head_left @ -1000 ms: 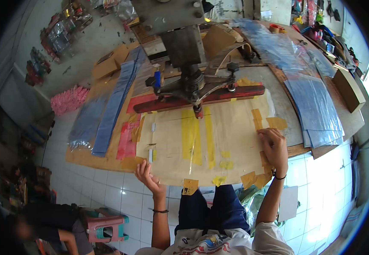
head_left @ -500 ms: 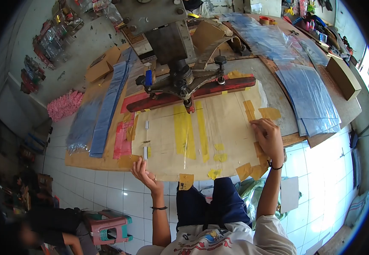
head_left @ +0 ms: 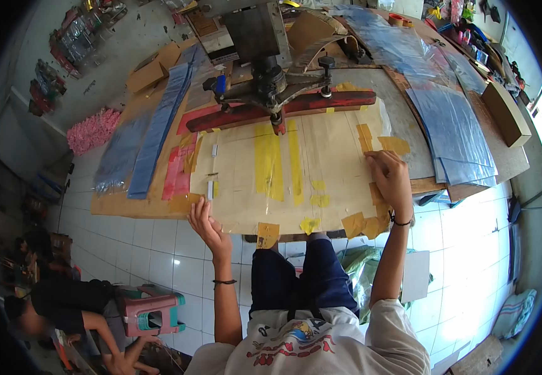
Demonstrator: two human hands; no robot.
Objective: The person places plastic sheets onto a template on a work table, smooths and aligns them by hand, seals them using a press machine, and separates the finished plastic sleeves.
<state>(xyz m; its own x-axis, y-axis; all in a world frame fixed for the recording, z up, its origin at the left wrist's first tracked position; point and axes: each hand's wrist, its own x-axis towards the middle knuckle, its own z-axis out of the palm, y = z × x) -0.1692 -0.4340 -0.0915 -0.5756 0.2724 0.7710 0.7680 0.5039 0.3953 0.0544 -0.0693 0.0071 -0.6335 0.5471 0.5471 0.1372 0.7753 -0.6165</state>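
Observation:
A cream sheet [head_left: 233, 181] with yellow and tan tape patches lies beneath a machine head with a long red bar [head_left: 233, 116]. At the sheet's lower left corner rests my left hand [head_left: 207, 226], its fingers apart beside a small white strip [head_left: 209, 190]. My right hand [head_left: 391, 178] is on the right edge of the sheet, thumb and fingers drawn together below a tan tape patch [head_left: 394, 145]; whatever lies between the fingertips is too small to make out. The bar sits across the far part of the sheet.
Bluish plastic sheets are stacked on the right [head_left: 452, 128] and left [head_left: 161, 125] of the table [head_left: 133, 208]. Cardboard boxes stand at the back left [head_left: 153, 67] and right [head_left: 505, 114]. At lower left a co-worker [head_left: 74, 306] is beside a pink stool [head_left: 152, 314].
The camera view has shifted, so table, sheet and machine appear higher in the picture and more of my shirt shows. Both hands keep their places on the sheet.

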